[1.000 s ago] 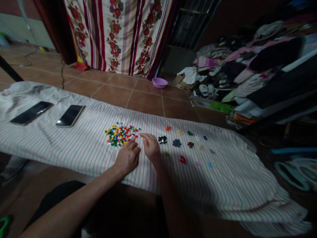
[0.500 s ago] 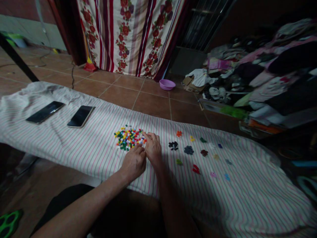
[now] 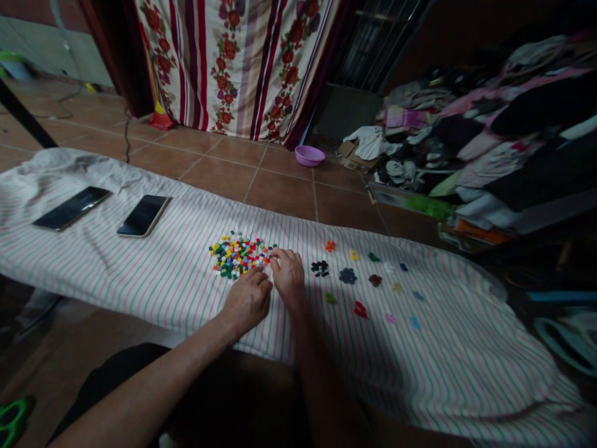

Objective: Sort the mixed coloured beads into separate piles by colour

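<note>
A pile of small multicoloured plastic bricks (image 3: 239, 256) lies on a striped cloth (image 3: 140, 274). My left hand (image 3: 247, 301) rests at the pile's lower right edge with its fingers curled down. My right hand (image 3: 288, 276) is beside it, fingertips at the pile's right edge. Whether either hand holds a piece is hidden. Small sorted groups lie to the right, among them black pieces (image 3: 319, 268), dark blue pieces (image 3: 347, 276) and red pieces (image 3: 360, 310). Two smartphones (image 3: 72, 208) (image 3: 143, 216) lie face up at the left.
Beyond the cloth's far edge is a brown tiled floor (image 3: 280, 193) with a purple plastic basin (image 3: 310, 155). A heap of clothes (image 3: 471, 124) rises at the right. A floral striped curtain (image 3: 237, 62) hangs behind. A green sandal (image 3: 12, 422) sits at lower left.
The view has shifted slightly. Both hands remain at the pile's edge, and my right fingers have curled in closer to it.
</note>
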The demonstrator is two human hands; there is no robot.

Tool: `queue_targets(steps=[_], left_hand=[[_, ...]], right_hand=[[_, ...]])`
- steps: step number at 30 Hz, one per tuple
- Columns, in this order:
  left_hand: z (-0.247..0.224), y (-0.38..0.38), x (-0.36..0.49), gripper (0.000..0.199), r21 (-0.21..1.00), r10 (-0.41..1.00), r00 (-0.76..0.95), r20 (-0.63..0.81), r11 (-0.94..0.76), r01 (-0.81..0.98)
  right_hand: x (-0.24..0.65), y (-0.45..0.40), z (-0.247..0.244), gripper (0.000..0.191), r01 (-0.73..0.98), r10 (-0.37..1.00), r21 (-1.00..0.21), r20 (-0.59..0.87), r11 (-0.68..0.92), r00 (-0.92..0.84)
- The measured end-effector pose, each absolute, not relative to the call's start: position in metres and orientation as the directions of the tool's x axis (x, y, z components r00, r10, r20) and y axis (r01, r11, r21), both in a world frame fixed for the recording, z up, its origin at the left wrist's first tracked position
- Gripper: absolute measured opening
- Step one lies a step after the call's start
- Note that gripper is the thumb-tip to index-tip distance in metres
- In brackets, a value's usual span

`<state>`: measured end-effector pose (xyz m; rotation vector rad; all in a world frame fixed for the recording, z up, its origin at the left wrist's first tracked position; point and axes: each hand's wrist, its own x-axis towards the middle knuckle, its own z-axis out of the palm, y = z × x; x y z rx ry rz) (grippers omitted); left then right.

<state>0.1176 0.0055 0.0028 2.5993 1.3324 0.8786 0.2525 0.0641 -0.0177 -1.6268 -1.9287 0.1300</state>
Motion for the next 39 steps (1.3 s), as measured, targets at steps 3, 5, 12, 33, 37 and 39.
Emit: queue_targets(steps=[3, 5, 12, 33, 37, 39], left_hand=[[0.003, 0.006, 0.118, 0.022, 0.336, 0.766, 0.46, 0.45, -0.622, 0.707], [0.004, 0.006, 0.118, 0.021, 0.335, 0.763, 0.462, 0.451, -0.625, 0.704], [-0.001, 0.007, 0.124, 0.019, 0.297, 0.744, 0.46, 0.484, -0.634, 0.714], [0.004, 0.013, 0.146, 0.02, 0.245, 0.711, 0.477, 0.516, -0.656, 0.714], [0.004, 0.014, 0.15, 0.02, 0.228, 0.707, 0.476, 0.524, -0.654, 0.721], [0.003, 0.015, 0.151, 0.02, 0.224, 0.703, 0.475, 0.529, -0.655, 0.721]], right_hand=[[0.254, 0.064, -0.018, 0.014, 0.861, 0.929, -0.451, 0.363, 0.236, -0.064], [0.255, 0.065, -0.019, 0.011, 0.849, 0.932, -0.479, 0.36, 0.224, -0.043], [0.257, 0.066, -0.022, 0.01, 0.622, 0.941, -0.762, 0.317, 0.178, 0.119], [0.307, 0.04, 0.001, 0.04, -0.126, 0.984, -0.992, -0.006, 0.017, 0.179], [0.322, 0.03, 0.006, 0.04, -0.169, 0.975, -0.986, -0.052, -0.015, 0.216], [0.331, 0.026, 0.009, 0.04, -0.189, 0.973, -0.981, -0.084, -0.043, 0.215]])
